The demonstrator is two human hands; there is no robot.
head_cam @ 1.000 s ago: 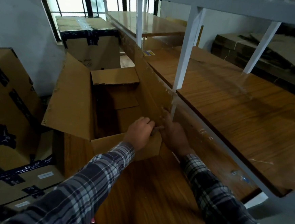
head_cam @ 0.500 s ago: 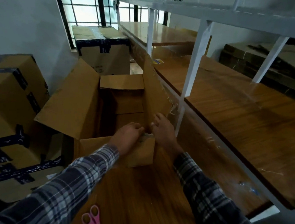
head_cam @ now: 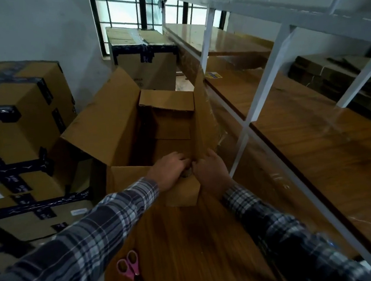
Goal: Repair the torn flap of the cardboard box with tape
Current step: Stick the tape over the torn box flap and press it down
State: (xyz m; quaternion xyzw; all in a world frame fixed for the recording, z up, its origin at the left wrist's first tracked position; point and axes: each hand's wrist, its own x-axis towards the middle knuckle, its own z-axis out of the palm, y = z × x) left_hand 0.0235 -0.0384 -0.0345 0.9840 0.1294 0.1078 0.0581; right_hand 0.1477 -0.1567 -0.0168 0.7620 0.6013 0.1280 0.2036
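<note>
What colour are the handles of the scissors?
Pink; the scissors show in the head view.

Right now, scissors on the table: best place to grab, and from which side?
Grip the scissors by the pink handle loops, coming from above on the left hand's side. They lie flat on the table, loops pointing toward the box, dark blades toward the person, so the loops are the safe, open end.
</note>
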